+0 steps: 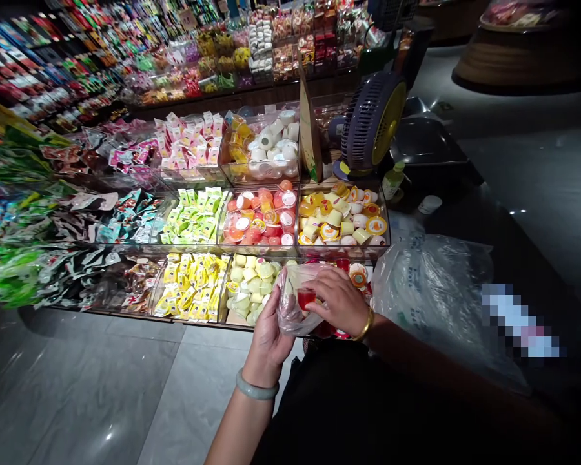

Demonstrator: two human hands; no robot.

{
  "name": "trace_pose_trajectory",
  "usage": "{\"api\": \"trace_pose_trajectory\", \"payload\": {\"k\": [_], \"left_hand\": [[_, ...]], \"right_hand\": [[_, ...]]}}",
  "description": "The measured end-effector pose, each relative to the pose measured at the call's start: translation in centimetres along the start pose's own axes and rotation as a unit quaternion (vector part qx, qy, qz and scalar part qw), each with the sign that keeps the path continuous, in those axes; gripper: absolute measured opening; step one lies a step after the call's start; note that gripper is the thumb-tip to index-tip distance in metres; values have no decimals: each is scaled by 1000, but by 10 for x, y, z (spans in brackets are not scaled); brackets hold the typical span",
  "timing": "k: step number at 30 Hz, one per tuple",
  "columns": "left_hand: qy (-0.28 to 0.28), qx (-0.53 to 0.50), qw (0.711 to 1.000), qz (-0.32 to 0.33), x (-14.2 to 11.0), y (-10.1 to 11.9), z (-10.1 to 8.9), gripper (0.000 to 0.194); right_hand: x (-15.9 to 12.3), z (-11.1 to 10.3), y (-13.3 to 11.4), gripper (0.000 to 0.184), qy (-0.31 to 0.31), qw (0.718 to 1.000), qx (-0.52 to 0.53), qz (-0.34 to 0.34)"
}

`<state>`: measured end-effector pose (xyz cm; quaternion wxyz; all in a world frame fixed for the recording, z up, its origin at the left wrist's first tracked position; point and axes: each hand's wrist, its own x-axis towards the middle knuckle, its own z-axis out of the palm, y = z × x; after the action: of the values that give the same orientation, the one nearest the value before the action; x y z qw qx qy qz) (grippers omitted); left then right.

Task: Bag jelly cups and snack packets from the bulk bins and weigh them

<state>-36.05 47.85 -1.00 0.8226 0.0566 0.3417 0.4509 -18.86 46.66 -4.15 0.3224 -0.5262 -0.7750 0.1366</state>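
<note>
Hands, plastic bag between.

Candy display stand before me, 3 rows of clear-walled bins.
Nearest me lie yellow packets, pale green jelly cups and red jelly cups; mid-row, green packets, orange-red jelly cups and yellow jelly cups; farther from me, pink packets and white jelly cups, with 1 fan standing right of them.
</note>
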Motion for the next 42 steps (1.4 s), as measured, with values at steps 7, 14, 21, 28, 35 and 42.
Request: {"api": "trace_pose_trajectory", "payload": {"k": [7, 14, 21, 28, 35, 42], "left_hand": [[-15, -4, 1000, -3, 6, 6, -11, 39], [-21, -8, 1000, -6, 6, 8, -12, 37], [15, -5, 1000, 2, 3, 6, -5, 35], [-3, -13, 1000, -11, 3, 5, -7, 37], [13, -12, 1000, 0, 5, 6, -7, 37], [3, -13, 1000, -11, 9, 6, -2, 38]], "right_hand": [[-6, -2, 52, 21, 65, 992, -5, 109], [-11, 20, 143, 35, -107, 941, -93, 308], [6, 45, 147, 42, -244, 897, -134, 343], [11, 55, 150, 36, -250, 886, -152, 359], [7, 51, 144, 34, -168, 904, -151, 363], [-13, 17, 120, 27, -73, 954, -65, 285]]}}
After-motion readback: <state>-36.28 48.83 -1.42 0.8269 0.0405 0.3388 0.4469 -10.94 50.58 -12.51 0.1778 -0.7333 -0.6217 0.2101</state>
